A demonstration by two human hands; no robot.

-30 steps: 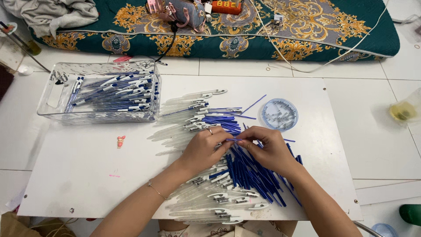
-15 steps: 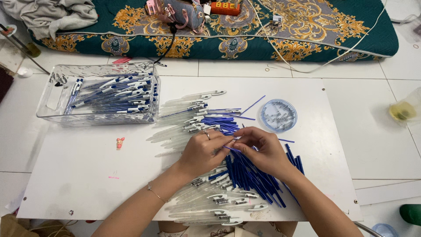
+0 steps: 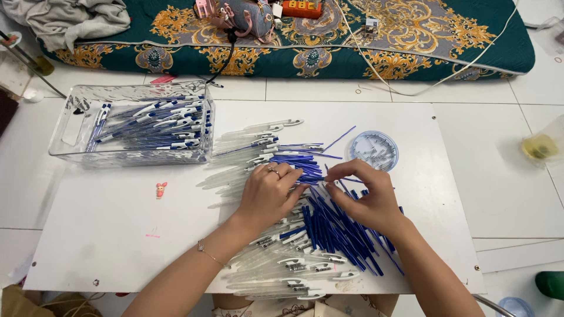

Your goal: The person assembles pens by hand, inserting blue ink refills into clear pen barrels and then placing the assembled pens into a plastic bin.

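Two bare hands meet over the middle of a white rectangular tabletop [image 3: 117, 235]. The left hand [image 3: 271, 194], with a ring on one finger and a thin bracelet at the wrist, has its grip curled closed around a clear plastic pen barrel [image 3: 302, 183]; most of the barrel is hidden under the fingers. The right hand [image 3: 364, 196] pinches a thin blue ink refill [image 3: 352, 180] between thumb and forefinger, its tip close to the barrel's end. Whether the refill has entered the barrel is too small to make out.

Beneath and between the hands lies a heap of loose blue refills [image 3: 335, 232], partly covered by the right wrist. Clear empty pen barrels [image 3: 294, 267] spread in front of and behind the hands, the nearest cut off by the picture's lower edge. Behind the right hand sits a round clear lid of small springs [image 3: 373, 150]. Far left stands a clear plastic bin of assembled pens [image 3: 141, 123]. Beyond lies a teal and gold patterned mattress [image 3: 329, 41].
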